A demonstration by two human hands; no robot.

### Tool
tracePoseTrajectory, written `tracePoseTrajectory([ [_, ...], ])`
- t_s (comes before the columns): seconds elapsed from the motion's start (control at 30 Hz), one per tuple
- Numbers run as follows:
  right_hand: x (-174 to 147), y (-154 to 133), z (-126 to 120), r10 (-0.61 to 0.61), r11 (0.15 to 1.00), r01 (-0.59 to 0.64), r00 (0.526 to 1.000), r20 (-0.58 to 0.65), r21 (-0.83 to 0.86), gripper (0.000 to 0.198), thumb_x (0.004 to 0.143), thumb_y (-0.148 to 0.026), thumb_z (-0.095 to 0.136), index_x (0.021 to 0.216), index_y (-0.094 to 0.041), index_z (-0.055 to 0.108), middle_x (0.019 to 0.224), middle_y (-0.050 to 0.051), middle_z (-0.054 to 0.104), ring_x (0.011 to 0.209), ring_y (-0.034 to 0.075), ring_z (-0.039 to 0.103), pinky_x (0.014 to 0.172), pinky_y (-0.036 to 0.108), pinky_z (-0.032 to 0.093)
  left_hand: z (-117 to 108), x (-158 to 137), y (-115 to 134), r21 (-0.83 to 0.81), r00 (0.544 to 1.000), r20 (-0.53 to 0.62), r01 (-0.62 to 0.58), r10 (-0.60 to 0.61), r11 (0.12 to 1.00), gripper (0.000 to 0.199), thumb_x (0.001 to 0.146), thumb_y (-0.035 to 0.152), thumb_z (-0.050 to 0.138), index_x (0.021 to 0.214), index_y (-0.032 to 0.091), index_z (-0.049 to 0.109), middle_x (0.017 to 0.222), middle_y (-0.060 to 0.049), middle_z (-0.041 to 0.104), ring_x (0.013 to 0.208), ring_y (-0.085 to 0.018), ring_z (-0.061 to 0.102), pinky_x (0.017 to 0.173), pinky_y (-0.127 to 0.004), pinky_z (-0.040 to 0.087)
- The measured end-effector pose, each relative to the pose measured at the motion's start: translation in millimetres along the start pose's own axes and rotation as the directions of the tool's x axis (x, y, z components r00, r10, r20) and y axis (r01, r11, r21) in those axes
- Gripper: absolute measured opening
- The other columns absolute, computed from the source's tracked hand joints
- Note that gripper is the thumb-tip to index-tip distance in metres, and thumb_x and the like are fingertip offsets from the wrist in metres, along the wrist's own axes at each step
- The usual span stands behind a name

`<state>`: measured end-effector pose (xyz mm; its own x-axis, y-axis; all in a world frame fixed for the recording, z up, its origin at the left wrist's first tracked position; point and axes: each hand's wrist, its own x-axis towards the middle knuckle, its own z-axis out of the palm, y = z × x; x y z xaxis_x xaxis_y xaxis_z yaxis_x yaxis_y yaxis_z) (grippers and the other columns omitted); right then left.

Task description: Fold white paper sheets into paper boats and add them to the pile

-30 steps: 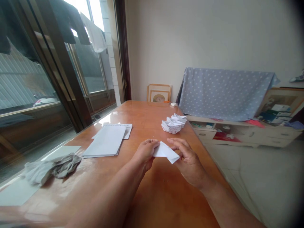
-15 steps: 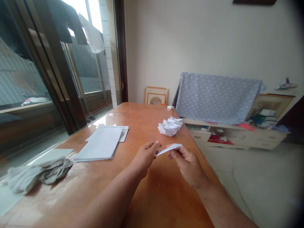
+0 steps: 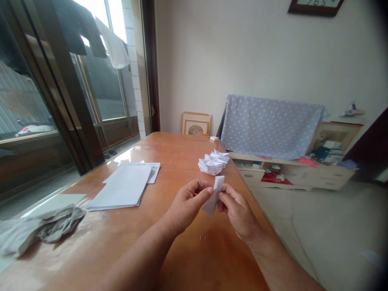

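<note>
A folded piece of white paper (image 3: 216, 194) is held up over the table, tilted nearly upright. My left hand (image 3: 191, 202) pinches its left side, thumb on the near face. On the right edge, my right hand (image 3: 238, 208) grips it between thumb and fingers. Just beyond my hands stands a cluster of folded paper pieces (image 3: 213, 163), white with pointed tips, nested close together. To the left lies a stack of white paper sheets (image 3: 121, 186), with a printed or written sheet partly showing beneath.
The brown table (image 3: 169, 149) runs away from me, its right edge beside my right forearm. Grey cloth (image 3: 62, 224) lies at the left over a pale sheet. A small white box (image 3: 214, 138) sits at the far end. A low cabinet (image 3: 318, 176) stands beyond the right edge.
The folded paper has turned from lying nearly flat to upright. My left hand has moved right and now pinches it beside my right hand. The view has shifted slightly.
</note>
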<state>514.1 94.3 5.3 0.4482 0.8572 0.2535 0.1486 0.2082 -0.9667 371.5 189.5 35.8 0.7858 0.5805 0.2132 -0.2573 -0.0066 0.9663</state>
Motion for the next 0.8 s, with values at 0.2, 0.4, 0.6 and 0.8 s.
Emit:
tracePoseTrajectory([
  [0.2, -4, -6, 0, 0.072, 0.989, -0.081, 0.995, 0.069, 0.125, 0.019, 0.094, -0.035, 0.048, 0.098, -0.021, 0.060, 0.069, -0.001, 0.057, 0.056, 0.014, 0.043, 0.054, 0.027, 0.033, -4, 0, -1, 0.037, 0.997, -0.062, 0.049, -0.046, 0.998, 0.020, 0.086, 0.031, 0.061, 0.100, 0.020, 0.071, 0.089, -0.004, 0.066, 0.075, -0.015, 0.053, 0.068, -0.025, 0.038],
  [0.4, -9, -14, 2, 0.140, 0.951, -0.183, 0.974, 0.180, 0.251, 0.012, 0.090, -0.028, 0.047, 0.085, -0.021, 0.055, 0.067, 0.000, 0.058, 0.053, 0.013, 0.038, 0.051, 0.027, 0.027, 0, -2, 2, -0.029, 0.998, 0.034, 0.049, -0.048, 0.998, 0.012, 0.083, 0.026, 0.065, 0.092, 0.019, 0.070, 0.083, -0.002, 0.065, 0.075, -0.014, 0.051, 0.073, -0.027, 0.037],
  [0.6, -5, -7, 0, 0.106, 0.985, -0.113, 0.993, 0.060, 0.129, 0.014, 0.094, -0.034, 0.051, 0.093, -0.021, 0.056, 0.066, -0.003, 0.054, 0.054, 0.012, 0.039, 0.052, 0.026, 0.029, -1, -3, -2, -0.041, 0.998, 0.004, 0.060, -0.060, 0.997, 0.009, 0.086, 0.026, 0.063, 0.090, 0.019, 0.067, 0.076, 0.001, 0.058, 0.069, -0.011, 0.046, 0.067, -0.025, 0.035],
  [0.8, -4, -5, 1, 0.020, 0.999, -0.021, 1.000, 0.019, 0.032, 0.016, 0.097, -0.035, 0.052, 0.093, -0.020, 0.057, 0.065, -0.004, 0.053, 0.056, 0.011, 0.042, 0.055, 0.025, 0.034, 2, -4, -1, 0.027, 0.999, -0.032, 0.032, -0.031, 0.999, 0.018, 0.091, 0.035, 0.062, 0.092, 0.018, 0.063, 0.076, 0.001, 0.056, 0.070, -0.012, 0.048, 0.067, -0.024, 0.039],
])
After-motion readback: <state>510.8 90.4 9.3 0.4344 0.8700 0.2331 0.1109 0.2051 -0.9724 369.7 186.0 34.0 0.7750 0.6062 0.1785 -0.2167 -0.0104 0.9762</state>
